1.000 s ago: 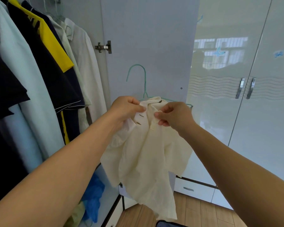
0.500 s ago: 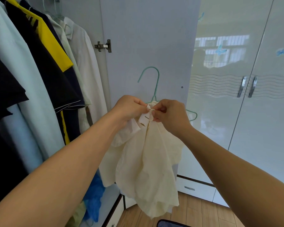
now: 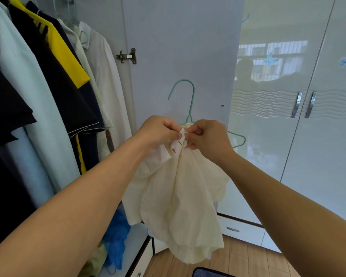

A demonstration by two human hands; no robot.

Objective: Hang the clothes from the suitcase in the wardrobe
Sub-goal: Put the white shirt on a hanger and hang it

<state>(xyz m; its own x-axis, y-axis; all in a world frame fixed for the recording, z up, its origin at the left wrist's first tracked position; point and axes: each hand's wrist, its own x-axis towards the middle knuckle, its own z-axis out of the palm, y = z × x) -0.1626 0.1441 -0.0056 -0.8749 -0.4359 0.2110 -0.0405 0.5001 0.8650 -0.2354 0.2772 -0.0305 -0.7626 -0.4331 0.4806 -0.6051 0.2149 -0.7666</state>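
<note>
A cream button shirt (image 3: 180,196) hangs on a mint green hanger (image 3: 190,96) in front of the open wardrobe door (image 3: 178,47). My left hand (image 3: 158,132) pinches the left side of the shirt's collar with its buttonholes. My right hand (image 3: 206,136) pinches the other side of the collar at a button, right against my left hand. The hanger's hook points up and left, free of any rail. Its right shoulder sticks out past my right hand. The suitcase is out of view.
Several shirts hang on the wardrobe rail at the left, among them a white shirt (image 3: 106,80) and a dark and yellow one (image 3: 64,56). A blue bag (image 3: 116,236) lies at the wardrobe bottom. Glossy closed wardrobe doors (image 3: 308,136) fill the right. A dark object (image 3: 208,272) is at the bottom edge.
Both hands have come together at the shirt's collar, closing the front. The shirt bunched up and the hanger shifted right with its hook higher.
</note>
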